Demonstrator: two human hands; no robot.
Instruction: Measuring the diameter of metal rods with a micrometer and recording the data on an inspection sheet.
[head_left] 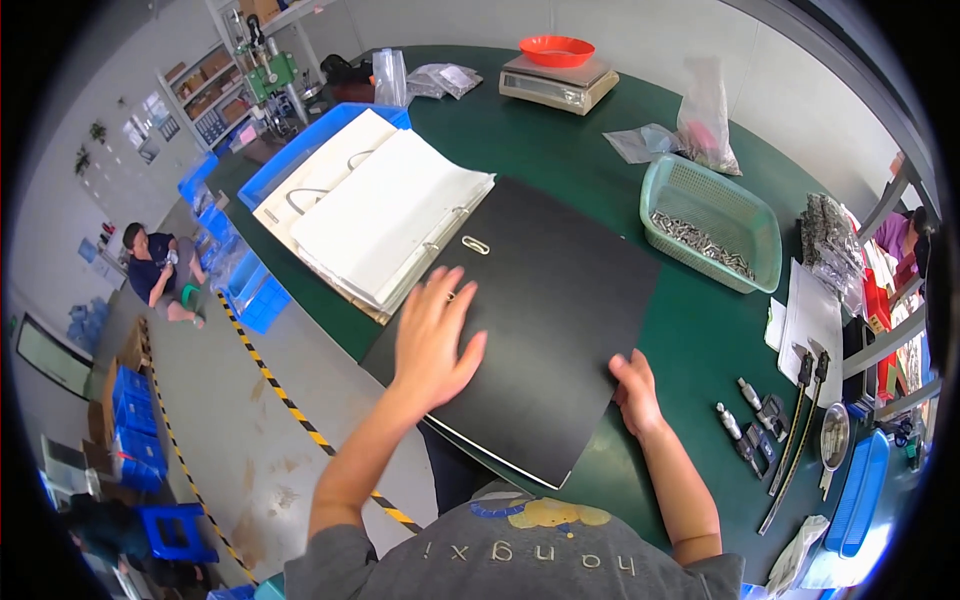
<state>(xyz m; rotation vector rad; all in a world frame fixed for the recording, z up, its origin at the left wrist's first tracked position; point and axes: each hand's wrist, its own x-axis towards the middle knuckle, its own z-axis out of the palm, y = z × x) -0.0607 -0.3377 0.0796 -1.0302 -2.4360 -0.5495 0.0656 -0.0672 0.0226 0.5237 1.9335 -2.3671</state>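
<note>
An open ring binder lies on the green table in front of me. Its black cover [560, 290] faces up on the right, with a pale oval metal fitting [475, 244] near the spine. On its left side a thick stack of white sheets [390, 210] rests over the metal rings. My left hand [432, 345] is spread over the cover beside the lower edge of the sheets, fingers apart, holding nothing. At the cover's right edge, my right hand [638, 395] has its thumb on top, while its other fingers are mostly hidden around the edge.
A green basket [655, 215] of small metal parts stands right of the binder. Calipers [802, 430], micrometers [745, 440] and a blue tray [862, 500] lie nearer on the right. A scale [545, 90] bears a red bowl [557, 50]. A person [155, 265] sits at left.
</note>
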